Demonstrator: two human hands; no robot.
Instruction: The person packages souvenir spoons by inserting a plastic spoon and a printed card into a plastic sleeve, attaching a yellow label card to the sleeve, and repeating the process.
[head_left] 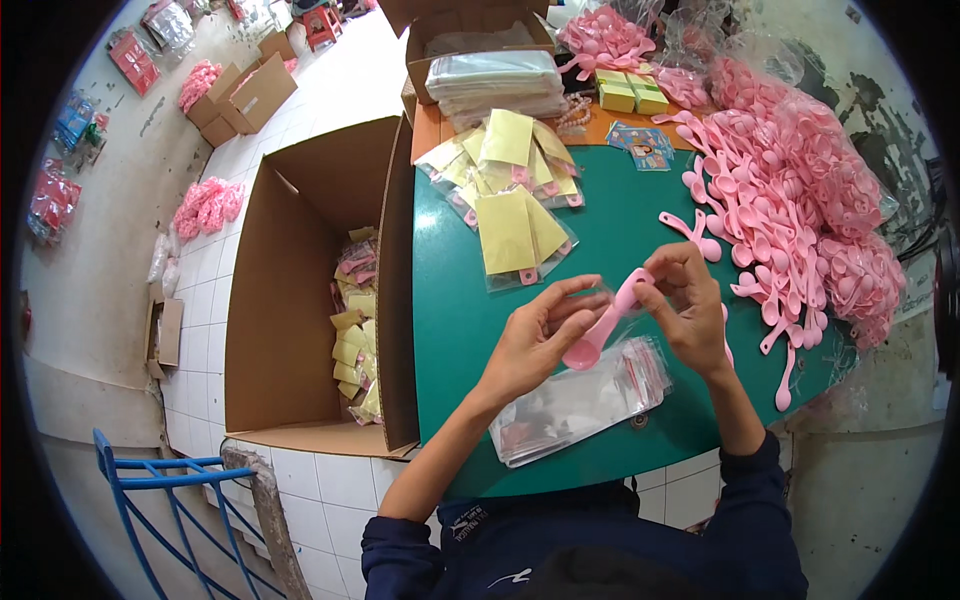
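A pink plastic spoon (603, 327) slants between my hands over the green table, its bowl down to the left. My right hand (688, 305) pinches the upper end of its handle between thumb and fingers. Thin clear film shows at the curled fingers of my left hand (545, 335); it looks like a clear plastic bag (604, 291), partly hidden by the fingers and the spoon. Below both hands lies a stack of flat clear bags (575, 408). Near my right hand, a few loose spoons (692, 235) lie at the edge of a large pink pile.
Filled bags with yellow cards (507, 235) lie on the table (450, 370) beyond my left hand. A deep cardboard box (300, 300) with more packets stands left. Heaped pink spoons (765, 215) cover the right side. Clear film stacks (495, 80) and yellow boxes (632, 92) sit at the back.
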